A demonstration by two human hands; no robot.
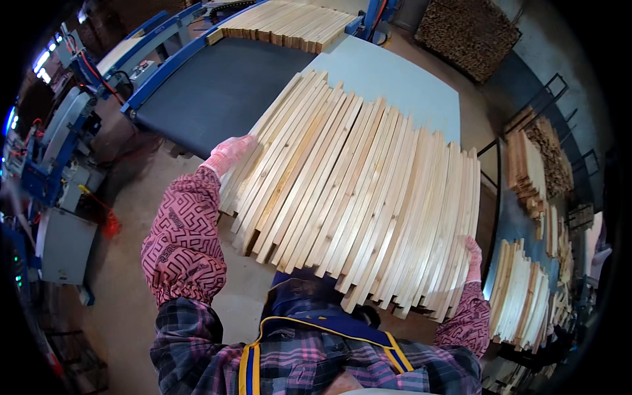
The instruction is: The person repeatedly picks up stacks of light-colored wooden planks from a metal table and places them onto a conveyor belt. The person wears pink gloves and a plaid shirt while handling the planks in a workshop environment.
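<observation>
I carry a wide row of pale wooden slats point(355, 197), pressed side by side in front of my chest. My left hand point(228, 153), in a pink glove, presses against the left end of the row. My right hand point(473, 258), also gloved in pink, presses against the right end. The slats hang above the floor, just off the near edge of a dark conveyor belt point(217, 92). Both forearms wear pink patterned sleeves.
More slats point(283, 23) lie at the far end of the belt. A grey table top point(395, 85) sits beside it. Blue machinery point(59, 151) stands at left. Stacks of slats point(520, 303) and racks of wood point(540, 158) are at right.
</observation>
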